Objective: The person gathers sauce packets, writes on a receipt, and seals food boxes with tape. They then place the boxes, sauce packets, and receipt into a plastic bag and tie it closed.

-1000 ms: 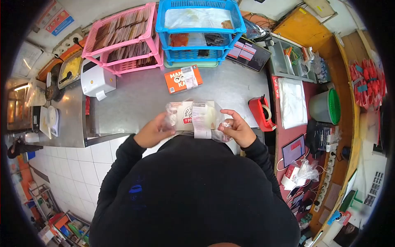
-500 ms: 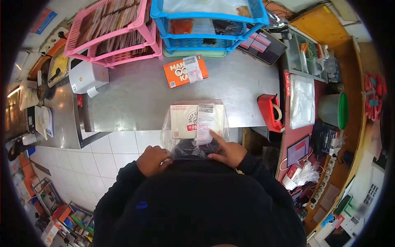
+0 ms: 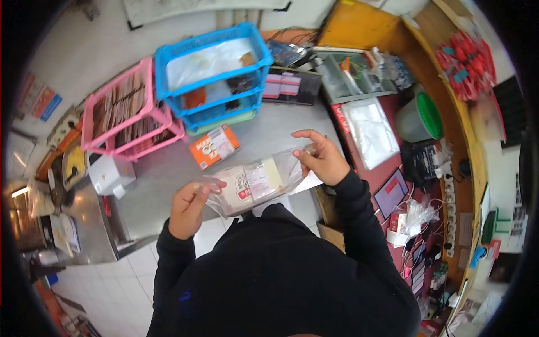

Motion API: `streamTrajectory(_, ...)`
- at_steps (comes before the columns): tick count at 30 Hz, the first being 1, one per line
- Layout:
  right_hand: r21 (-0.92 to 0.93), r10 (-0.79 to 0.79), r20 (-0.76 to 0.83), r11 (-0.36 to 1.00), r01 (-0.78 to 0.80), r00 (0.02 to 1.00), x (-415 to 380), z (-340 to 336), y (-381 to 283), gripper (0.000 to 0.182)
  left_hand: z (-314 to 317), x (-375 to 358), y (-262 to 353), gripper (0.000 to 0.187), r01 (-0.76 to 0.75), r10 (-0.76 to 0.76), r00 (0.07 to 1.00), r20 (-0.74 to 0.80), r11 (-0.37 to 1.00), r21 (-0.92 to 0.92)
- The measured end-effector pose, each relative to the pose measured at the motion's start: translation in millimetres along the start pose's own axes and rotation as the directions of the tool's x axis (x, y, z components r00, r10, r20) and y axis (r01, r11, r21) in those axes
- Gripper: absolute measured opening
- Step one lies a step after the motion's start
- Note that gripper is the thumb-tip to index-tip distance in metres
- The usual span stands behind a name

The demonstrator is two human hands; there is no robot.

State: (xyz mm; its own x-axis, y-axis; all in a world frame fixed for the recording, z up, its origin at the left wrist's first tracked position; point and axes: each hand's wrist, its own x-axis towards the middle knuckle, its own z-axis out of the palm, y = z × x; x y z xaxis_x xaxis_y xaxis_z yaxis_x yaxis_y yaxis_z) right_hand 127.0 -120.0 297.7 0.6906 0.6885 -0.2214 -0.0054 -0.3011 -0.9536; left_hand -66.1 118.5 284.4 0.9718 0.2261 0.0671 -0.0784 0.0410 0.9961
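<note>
A white printed box [image 3: 230, 191] with a receipt [image 3: 263, 181] on it lies inside a clear plastic bag [image 3: 287, 166] at the counter's front edge. To its left, my left hand [image 3: 192, 203] pinches one side of the bag between thumb and fingers. My right hand [image 3: 323, 158] holds the bag's other side between thumb and bent finger, with another finger stretched out. Just behind the bag sits an orange box [image 3: 214, 147] with its own receipt, touched by neither hand.
The metal counter [image 3: 151, 194] bears a pink rack [image 3: 150, 112] of packets, a blue tiered rack [image 3: 210, 46] and a white printer [image 3: 111, 173]. Right of it are a stack of plastic bags [image 3: 370, 132], a tablet [image 3: 391, 194] and a green-rimmed bin [image 3: 418, 118].
Both hands have risen and now hold the bag's two sides; the right index finger has left the receipt. The view has turned and shifted right. The bag looks stretched sideways.
</note>
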Motion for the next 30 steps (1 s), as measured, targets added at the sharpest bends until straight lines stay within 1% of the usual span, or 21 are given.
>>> streamTrajectory(3, -0.254, -0.080, -0.040, 0.965, 0.068, 0.996, 0.0, -33.4, 2.1, 0.034, 28.4, 19.4, -11.5, 0.021, 0.045, -0.043, 0.999, 0.021, 0.995, -0.089)
streamTrajectory(5, -0.386, -0.155, -0.066, 0.915, 0.118, 0.986, 10.9, -64.8, 12.7, 0.036, 35.4, 32.5, -26.4, 0.021, 0.080, -0.081, 0.996, 0.040, 0.997, 0.023)
streamTrajectory(6, -0.379, -0.187, -0.101, 0.915, 0.137, 0.977, 19.3, -84.0, 20.7, 0.031, 31.1, 37.2, -48.5, 0.021, 0.107, -0.113, 0.992, 0.055, 0.990, 0.096)
streamTrajectory(7, -0.420, -0.222, -0.184, 0.898, 0.128, 0.958, 33.0, -107.7, 31.1, 0.029, 28.9, 40.8, -62.0, 0.020, 0.133, -0.145, 0.988, 0.062, 0.977, 0.167)
streamTrajectory(9, -0.499, -0.299, -0.333, 0.861, 0.102, 0.894, 74.2, -168.5, 60.5, 0.025, 35.6, 47.9, -68.9, 0.020, 0.127, -0.133, 0.991, 0.029, 0.978, 0.164)
streamTrajectory(11, -0.646, -0.338, -0.441, 0.762, -0.033, 0.831, 133.3, -248.7, 117.8, 0.025, 44.0, 53.4, -71.0, 0.020, 0.146, -0.145, 0.989, -0.019, 0.978, 0.149)
streamTrajectory(13, -0.687, -0.263, -0.554, 0.681, -0.255, 0.790, 193.7, -321.2, 188.9, 0.029, 54.8, 60.4, -59.3, 0.019, 0.175, -0.165, 0.982, -0.089, 0.978, 0.117)
streamTrajectory(15, -0.651, -0.144, -0.660, 0.599, -0.466, 0.737, 232.0, -363.5, 222.9, 0.030, 66.2, 67.2, -55.4, 0.019, 0.154, -0.143, 0.981, -0.133, 0.985, 0.082)
streamTrajectory(16, -0.590, -0.037, -0.707, 0.581, -0.561, 0.706, 251.1, -380.2, 237.5, 0.028, 71.5, 68.8, -55.7, 0.019, 0.153, -0.141, 0.978, -0.155, 0.986, 0.067)
streamTrajectory(17, -0.635, -0.020, -0.658, 0.551, -0.541, 0.752, 269.6, -396.8, 256.1, 0.027, 75.4, 70.5, -57.9, 0.019, 0.158, -0.145, 0.973, -0.180, 0.985, 0.062)
streamTrajectory(19, -0.716, 0.031, -0.551, 0.495, -0.492, 0.834, 288.9, -410.9, 271.2, 0.025, 81.5, 75.2, -56.8, 0.020, 0.178, -0.161, 0.960, -0.228, 0.982, 0.056)
streamTrajectory(20, -0.747, 0.009, -0.543, 0.451, -0.488, 0.840, 295.5, -418.4, 278.8, 0.024, 84.1, 77.1, -53.3, 0.021, 0.187, -0.162, 0.958, -0.239, 0.979, 0.086)
streamTrajectory(21, -0.777, 0.009, -0.501, 0.436, -0.454, 0.865, 288.4, -416.3, 260.0, 0.025, 86.6, 77.1, -53.2, 0.021, 0.198, -0.173, 0.951, -0.258, 0.977, 0.075)
streamTrajectory(22, -0.805, 0.005, -0.460, 0.419, -0.419, 0.888, 276.6, -412.1, 227.4, 0.025, 87.3, 77.2, -54.3, 0.021, 0.205, -0.180, 0.944, -0.275, 0.977, 0.064)
streamTrajectory(23, -0.830, 0.001, -0.420, 0.404, -0.385, 0.907, 270.0, -411.3, 211.7, 0.026, 87.1, 78.1, -55.1, 0.022, 0.209, -0.185, 0.939, -0.290, 0.976, 0.053)
streamTrajectory(24, -0.813, -0.031, -0.438, 0.440, -0.381, 0.899, 269.0, -414.5, 209.9, 0.026, 87.0, 79.1, -55.5, 0.023, 0.235, -0.200, 0.931, -0.307, 0.968, 0.083)
streamTrajectory(27, -0.808, 0.025, -0.377, 0.480, -0.342, 0.926, 266.5, -425.4, 199.3, 0.033, 92.0, 87.0, -48.2, 0.024, 0.281, -0.230, 0.922, -0.311, 0.951, 0.131)
streamTrajectory(28, -0.819, -0.092, -0.345, 0.516, -0.251, 0.934, 270.8, -428.3, 208.1, 0.022, 93.6, 89.4, -45.5, 0.024, 0.308, -0.249, 0.917, -0.311, 0.939, 0.156)
streamTrajectory(29, -0.826, -0.152, -0.327, 0.525, -0.204, 0.933, 271.9, -430.5, 210.7, 0.022, 95.2, 90.7, -44.2, 0.024, 0.322, -0.264, 0.915, -0.306, 0.934, 0.157)
streamTrajectory(30, -0.833, -0.213, -0.310, 0.531, -0.157, 0.927, 268.2, -426.1, 192.8, 0.022, 96.3, 92.4, -43.1, 0.024, 0.334, -0.277, 0.912, -0.301, 0.929, 0.159)
